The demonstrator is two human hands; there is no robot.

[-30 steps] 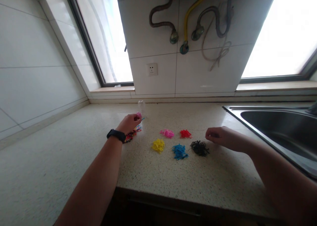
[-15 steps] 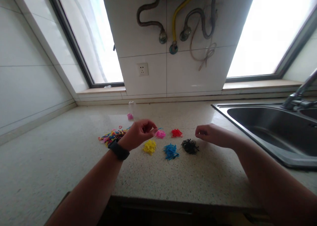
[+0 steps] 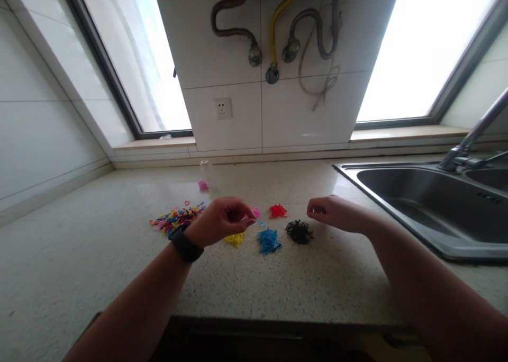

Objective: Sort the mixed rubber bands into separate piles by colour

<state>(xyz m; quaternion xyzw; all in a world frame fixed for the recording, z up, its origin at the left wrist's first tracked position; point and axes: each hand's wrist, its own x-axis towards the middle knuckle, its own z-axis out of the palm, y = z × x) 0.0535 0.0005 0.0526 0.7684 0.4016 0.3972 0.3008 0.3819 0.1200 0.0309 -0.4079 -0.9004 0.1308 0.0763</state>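
My left hand, with a dark band on its wrist, pinches a small blue rubber band between thumb and fingertip. It hovers above the yellow rubber bands and partly hides the pink rubber bands. Just right of its fingertips lies a heap of blue rubber bands. My right hand rests with curled fingers by the black rubber bands; nothing shows in it. Red rubber bands lie between the hands. A mixed, many-coloured heap of rubber bands is behind my left wrist.
A clear plastic container lies toward the back, with a pink piece at its near end. The steel sink with its tap borders the counter on the right. A tiled wall with pipes stands behind.
My left hand has come a little nearer and lower, carrying the blue rubber band from beside the pink pile toward the blue one. My right hand stays by the black pile. The view has shifted slightly.
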